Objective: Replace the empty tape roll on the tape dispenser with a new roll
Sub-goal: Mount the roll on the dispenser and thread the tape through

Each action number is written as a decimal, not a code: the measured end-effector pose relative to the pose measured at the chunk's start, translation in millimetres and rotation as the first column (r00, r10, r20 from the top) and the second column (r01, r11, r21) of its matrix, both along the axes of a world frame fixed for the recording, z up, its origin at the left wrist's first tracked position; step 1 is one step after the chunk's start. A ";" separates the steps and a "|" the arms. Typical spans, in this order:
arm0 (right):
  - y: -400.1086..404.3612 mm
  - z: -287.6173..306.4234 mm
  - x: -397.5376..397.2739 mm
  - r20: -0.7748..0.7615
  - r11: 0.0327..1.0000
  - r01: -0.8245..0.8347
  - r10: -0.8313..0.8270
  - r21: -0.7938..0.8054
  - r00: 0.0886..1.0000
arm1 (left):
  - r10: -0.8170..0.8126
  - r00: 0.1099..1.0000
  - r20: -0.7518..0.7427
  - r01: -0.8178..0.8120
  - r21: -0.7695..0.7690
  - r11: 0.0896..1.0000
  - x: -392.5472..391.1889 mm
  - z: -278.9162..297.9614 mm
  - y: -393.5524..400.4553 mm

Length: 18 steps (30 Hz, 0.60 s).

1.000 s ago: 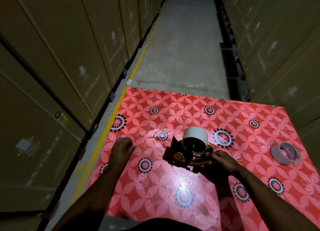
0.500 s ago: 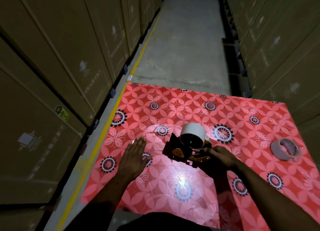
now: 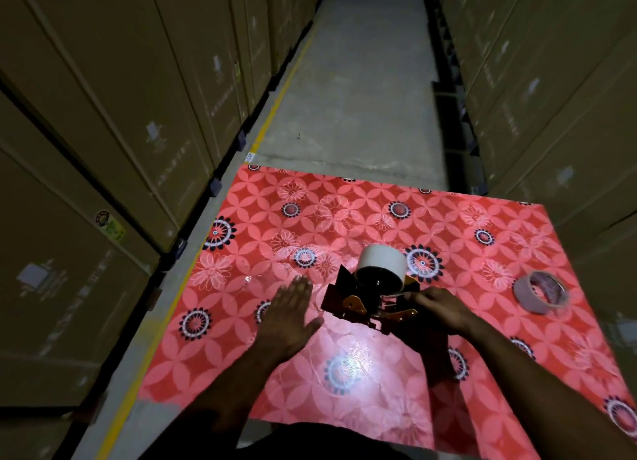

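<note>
Right grip (image 3: 444, 309): my fingers are closed on the rear of the tape dispenser (image 3: 370, 304), which sits on the surface (image 3: 344, 408) near its middle. Left grip (image 3: 289, 316): my hand is flat, fingers straight and together, palm down, holding nothing, just left of the dispenser and not touching it. On top of the black-and-orange dispenser sits a white roll (image 3: 382, 265) (its dark hollow faces me). A second tape roll (image 3: 540, 297) lies flat on the surface, well to the right of my right grip. A red floral cloth covers the surface. Stacked cardboard cartons (image 3: 103, 149) line both sides of the concrete aisle floor (image 3: 362, 80) beyond.
</note>
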State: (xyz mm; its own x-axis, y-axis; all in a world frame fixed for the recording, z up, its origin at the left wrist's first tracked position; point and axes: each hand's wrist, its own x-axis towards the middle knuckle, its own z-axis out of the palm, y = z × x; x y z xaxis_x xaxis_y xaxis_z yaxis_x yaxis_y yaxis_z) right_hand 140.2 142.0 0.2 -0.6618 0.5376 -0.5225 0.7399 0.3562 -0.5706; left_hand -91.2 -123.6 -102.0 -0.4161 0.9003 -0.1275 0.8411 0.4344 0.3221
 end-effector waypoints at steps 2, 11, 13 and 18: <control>-1.7 1.4 -0.8 -0.008 1.000 0.015 -0.015 -0.015 1.000 | 0.024 1.000 0.001 -0.024 0.018 1.000 13.8 -3.5 10.1; 21.0 12.3 52.8 -0.014 0.998 0.062 -0.062 0.012 0.998 | -0.060 0.997 -0.046 0.062 0.031 0.998 46.2 -5.2 30.6; 18.9 17.0 46.5 0.019 0.997 0.018 -0.020 0.070 1.000 | -0.113 0.992 -0.046 0.115 0.043 0.992 67.8 -4.6 45.6; 27.1 17.9 55.8 0.079 0.991 -0.075 0.067 0.109 0.995 | -0.098 0.992 -0.080 0.101 0.038 0.994 69.5 -8.5 47.1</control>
State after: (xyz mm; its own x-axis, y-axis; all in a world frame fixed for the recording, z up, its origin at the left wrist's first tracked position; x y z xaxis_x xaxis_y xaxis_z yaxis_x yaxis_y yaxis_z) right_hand 196.0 169.1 18.0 -0.6617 0.5486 -0.5110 0.7495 0.4679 -0.4683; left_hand -21.7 -76.4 -110.6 -0.3316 0.9415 -0.0594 0.9025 0.3350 0.2706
